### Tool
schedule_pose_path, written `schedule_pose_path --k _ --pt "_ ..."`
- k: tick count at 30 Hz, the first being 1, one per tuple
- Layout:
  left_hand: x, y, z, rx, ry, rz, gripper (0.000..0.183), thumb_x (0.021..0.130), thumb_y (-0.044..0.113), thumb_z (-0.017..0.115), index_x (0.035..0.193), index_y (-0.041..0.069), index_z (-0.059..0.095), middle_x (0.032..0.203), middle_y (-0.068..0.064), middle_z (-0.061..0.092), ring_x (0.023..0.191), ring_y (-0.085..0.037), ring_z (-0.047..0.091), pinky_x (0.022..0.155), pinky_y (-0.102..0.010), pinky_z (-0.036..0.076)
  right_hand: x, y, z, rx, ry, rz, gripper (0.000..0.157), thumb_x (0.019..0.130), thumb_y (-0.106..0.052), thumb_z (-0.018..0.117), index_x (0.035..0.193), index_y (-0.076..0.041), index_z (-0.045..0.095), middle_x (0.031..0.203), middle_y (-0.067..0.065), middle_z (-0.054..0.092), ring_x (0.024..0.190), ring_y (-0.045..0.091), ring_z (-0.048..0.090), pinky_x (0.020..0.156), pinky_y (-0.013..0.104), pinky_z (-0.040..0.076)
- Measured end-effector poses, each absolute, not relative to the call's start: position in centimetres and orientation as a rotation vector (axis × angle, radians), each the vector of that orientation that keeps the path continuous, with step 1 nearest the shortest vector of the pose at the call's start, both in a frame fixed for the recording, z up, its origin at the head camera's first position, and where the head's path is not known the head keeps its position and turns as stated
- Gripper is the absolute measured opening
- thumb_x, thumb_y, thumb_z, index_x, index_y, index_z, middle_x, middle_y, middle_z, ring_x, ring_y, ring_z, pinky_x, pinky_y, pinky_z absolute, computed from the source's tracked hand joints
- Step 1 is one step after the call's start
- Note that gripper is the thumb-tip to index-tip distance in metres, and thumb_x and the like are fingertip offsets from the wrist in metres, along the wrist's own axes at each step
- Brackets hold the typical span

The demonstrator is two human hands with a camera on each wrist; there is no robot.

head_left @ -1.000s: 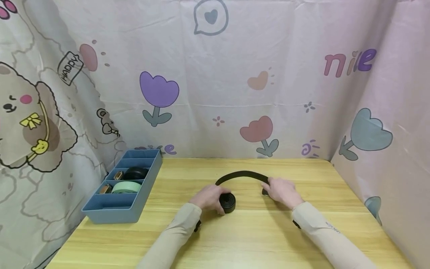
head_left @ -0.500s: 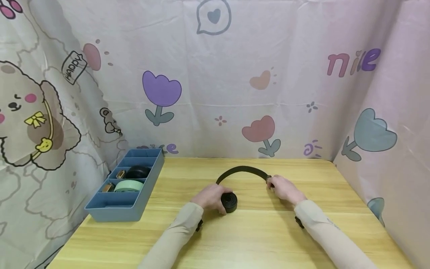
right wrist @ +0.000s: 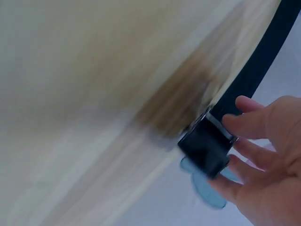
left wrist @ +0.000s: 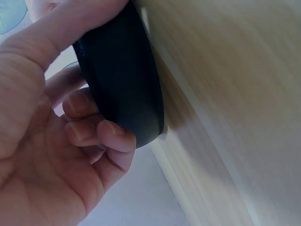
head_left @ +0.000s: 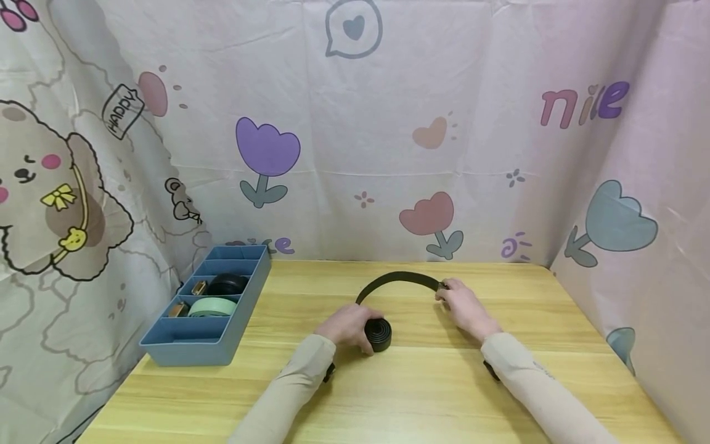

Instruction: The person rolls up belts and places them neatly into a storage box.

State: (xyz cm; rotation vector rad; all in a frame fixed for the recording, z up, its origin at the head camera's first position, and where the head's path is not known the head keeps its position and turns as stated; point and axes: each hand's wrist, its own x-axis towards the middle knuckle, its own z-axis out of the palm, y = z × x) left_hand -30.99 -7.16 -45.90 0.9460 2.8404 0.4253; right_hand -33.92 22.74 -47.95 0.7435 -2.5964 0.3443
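Note:
A black belt is partly coiled, its roll (head_left: 380,336) standing on edge on the wooden table (head_left: 399,394). My left hand (head_left: 345,325) grips that roll between thumb and fingers. In the left wrist view the black strap (left wrist: 123,77) curves past the left hand's thumb, with several fingertips curled against it. From behind the roll a loose length of strap (head_left: 396,276) arches to the right. At its far end my right hand (head_left: 467,308) pinches the belt beside the buckle (right wrist: 205,145), which looks dark and rectangular in the right wrist view.
On the left of the table stands a blue-grey divided box (head_left: 226,345). Its compartments hold a rolled black belt (head_left: 228,284) and a rolled pale green belt (head_left: 212,306), each with a gold-toned buckle. A printed curtain (head_left: 344,135) hangs behind the table and at both sides.
My right hand has moved slightly away from me, taking the buckle end with it. The loose strap's arch has shifted farther back. My left hand stays on the roll.

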Motion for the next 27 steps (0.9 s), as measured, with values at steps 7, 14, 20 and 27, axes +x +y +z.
schedule_pose_path --k 7,14,20,27 --pt "-30.8 -6.8 -45.9 0.947 2.879 0.405 0.075 0.057 0.029 0.093 0.126 0.021 0.065 0.110 0.005 0.070 0.092 -0.008 0.060 0.087 -0.026 0.049 -31.8 19.0 -48.1 0.899 -2.649 0.383 0.025 0.083 -0.001 0.069 0.108 -0.007 0.070 0.117 0.013 0.067 0.109 0.031 0.063 0.096 0.049 0.049" --pt "-30.8 -6.3 -46.3 0.940 2.950 0.393 0.055 0.055 0.039 0.093 0.101 0.021 0.070 0.085 0.011 0.067 0.076 -0.007 0.056 0.073 -0.023 0.047 -29.4 15.3 -47.8 1.161 -2.722 0.546 0.032 0.091 -0.019 0.068 0.122 -0.012 0.064 0.095 -0.004 0.067 0.080 0.005 0.058 0.073 0.024 0.051" --pt "-30.7 -5.8 -46.5 0.903 2.946 0.400 0.043 0.056 0.041 0.092 0.078 0.021 0.061 0.071 0.012 0.057 0.064 -0.006 0.051 0.061 -0.022 0.044 -28.4 13.9 -48.0 1.285 -2.706 0.511 0.033 0.092 -0.021 0.068 0.124 -0.014 0.064 0.098 -0.004 0.063 0.079 0.002 0.053 0.071 0.019 0.048" --pt "-30.8 -6.6 -46.1 1.029 2.902 0.354 0.049 0.061 0.031 0.092 0.100 0.021 0.066 0.090 0.009 0.066 0.080 -0.007 0.058 0.076 -0.025 0.049 -29.0 13.7 -48.2 1.346 -2.697 0.493 0.029 0.094 -0.017 0.065 0.123 -0.015 0.066 0.104 -0.003 0.062 0.092 0.007 0.058 0.082 0.024 0.051"
